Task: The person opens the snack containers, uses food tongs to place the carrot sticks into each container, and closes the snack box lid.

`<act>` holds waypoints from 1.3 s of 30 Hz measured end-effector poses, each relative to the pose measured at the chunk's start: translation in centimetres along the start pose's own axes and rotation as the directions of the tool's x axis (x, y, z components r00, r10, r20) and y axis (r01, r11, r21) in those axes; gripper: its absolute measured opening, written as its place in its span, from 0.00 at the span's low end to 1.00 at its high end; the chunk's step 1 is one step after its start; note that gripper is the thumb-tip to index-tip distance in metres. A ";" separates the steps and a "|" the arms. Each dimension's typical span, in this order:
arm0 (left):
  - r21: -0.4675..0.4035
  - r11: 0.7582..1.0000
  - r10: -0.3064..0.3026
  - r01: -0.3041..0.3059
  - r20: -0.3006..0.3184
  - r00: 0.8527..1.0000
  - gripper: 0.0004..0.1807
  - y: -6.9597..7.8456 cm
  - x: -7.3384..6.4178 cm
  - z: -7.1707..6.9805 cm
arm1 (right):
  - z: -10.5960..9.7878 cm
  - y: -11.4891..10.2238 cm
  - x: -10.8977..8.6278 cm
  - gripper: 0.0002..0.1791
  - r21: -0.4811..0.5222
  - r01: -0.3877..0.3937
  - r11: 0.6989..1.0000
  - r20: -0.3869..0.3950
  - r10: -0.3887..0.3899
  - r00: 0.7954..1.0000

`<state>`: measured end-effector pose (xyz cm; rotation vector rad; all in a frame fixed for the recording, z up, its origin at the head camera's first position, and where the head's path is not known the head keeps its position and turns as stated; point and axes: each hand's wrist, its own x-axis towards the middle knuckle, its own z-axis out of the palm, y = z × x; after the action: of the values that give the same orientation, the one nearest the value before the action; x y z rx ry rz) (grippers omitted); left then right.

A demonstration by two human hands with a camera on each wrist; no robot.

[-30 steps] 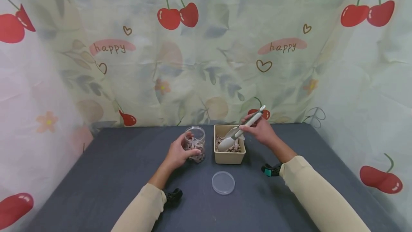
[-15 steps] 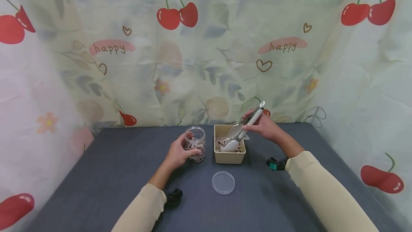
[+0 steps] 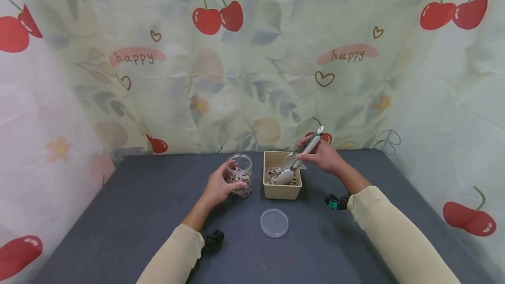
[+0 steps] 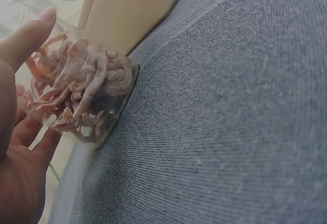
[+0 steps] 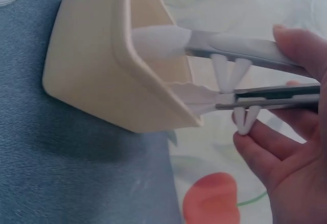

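My left hand (image 3: 216, 187) grips a clear plastic jar (image 3: 245, 175) around its side, thumb in front. The jar stands upright and uncapped on the table, its lower part filled with pale brownish curled strips (image 4: 76, 78) that look dusted with powder. To its right sits a beige rectangular box (image 3: 282, 193) with more such strips (image 3: 272, 172) inside. With my right hand (image 3: 326, 159) I hold white-and-grey tongs (image 3: 309, 147) by their handles. Their heads are spread apart and reach down into the box; in the right wrist view the box wall hides the tips.
A round clear lid (image 3: 274, 223) lies flat on the dark grey tablecloth (image 3: 158, 214) in front of the box. Behind and at both sides hangs a curtain (image 3: 252, 65) printed with cherries. Each wrist wears a black band (image 3: 338, 202).
The right hand moved slightly right, and the tongs' heads spread wider and shifted right within the box, then sank slightly. My left hand stays on the jar.
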<state>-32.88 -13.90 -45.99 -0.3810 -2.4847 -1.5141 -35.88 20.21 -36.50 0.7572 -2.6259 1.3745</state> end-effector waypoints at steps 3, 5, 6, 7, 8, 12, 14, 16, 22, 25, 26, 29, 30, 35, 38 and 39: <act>0.000 1.000 -0.004 0.004 0.006 1.000 0.42 0.1 0.0 0.0 | 0.3 0.2 -0.1 0.22 -0.008 -0.019 1.000 -0.043 0.019 0.999; -0.006 1.000 -0.007 0.007 0.008 1.000 0.42 0.1 0.0 0.0 | 0.5 0.5 -0.1 0.22 -0.012 -0.032 0.999 -0.069 0.031 0.997; -0.008 1.000 -0.008 0.008 0.009 1.000 0.42 0.1 0.0 0.0 | 0.7 0.6 -0.2 0.22 -0.011 -0.036 0.999 -0.080 0.035 0.996; -0.010 1.000 -0.010 0.010 0.009 1.000 0.42 0.0 0.0 0.0 | 0.8 0.7 -0.2 0.22 -0.007 -0.036 0.999 -0.089 0.035 0.995; -0.010 1.000 -0.010 0.010 0.009 1.000 0.42 0.0 0.0 0.0 | 0.9 0.7 -0.2 0.22 -0.006 -0.037 0.999 -0.100 0.036 0.994; -0.011 1.000 -0.003 0.004 0.011 1.000 0.43 0.0 0.0 -0.1 | 1.3 0.8 -0.3 0.21 0.000 -0.033 0.999 -0.145 0.033 0.989; -0.012 1.000 -0.002 0.002 0.009 1.000 0.43 0.0 0.0 -0.1 | 1.5 0.9 -0.3 0.20 0.004 -0.027 1.000 -0.165 0.027 0.986; -0.013 1.000 -0.004 0.004 0.008 1.000 0.43 0.0 0.0 -0.1 | 1.7 1.0 -0.2 0.20 0.005 -0.019 1.000 -0.183 0.019 0.983; -0.018 1.000 -0.016 0.016 0.001 1.000 0.43 0.0 -0.1 0.1 | 2.1 1.1 -0.3 0.18 0.010 -0.003 1.000 -0.219 0.005 0.976; -0.020 1.000 -0.012 0.012 -0.005 1.000 0.42 0.1 -0.1 0.3 | 2.3 1.1 -0.3 0.17 0.019 -0.002 1.000 -0.227 0.006 0.974; -0.022 1.000 -0.011 0.010 -0.006 1.000 0.42 0.1 -0.1 0.3 | 2.3 1.1 -0.3 0.17 0.017 -0.001 1.000 -0.227 0.005 0.974; -0.024 1.000 -0.007 0.007 -0.010 1.000 0.41 0.0 0.0 0.5 | 2.3 1.0 -0.3 0.17 0.018 -0.003 1.000 -0.229 0.008 0.973; -0.025 1.000 -0.006 0.006 -0.012 1.000 0.41 0.0 0.0 0.5 | 2.3 1.0 -0.3 0.17 0.024 -0.005 1.000 -0.229 0.010 0.973; -0.025 1.000 -0.001 0.001 -0.010 1.000 0.41 0.0 0.0 0.6 | 2.2 0.7 -0.4 0.17 0.063 -0.013 0.998 -0.226 0.027 0.974; -0.022 1.000 0.000 -0.001 -0.007 1.000 0.41 0.0 0.1 0.5 | 1.9 0.2 -0.4 0.17 0.083 -0.008 0.997 -0.226 0.026 0.974; -0.023 1.000 0.000 0.000 -0.007 1.000 0.41 0.0 0.1 0.5 | 1.8 0.0 -0.4 0.17 0.089 -0.002 0.996 -0.230 0.023 0.973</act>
<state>-32.97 -13.43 -46.20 -0.3783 -2.4640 -1.5430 -35.32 18.97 -37.67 0.5524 -2.4099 1.4912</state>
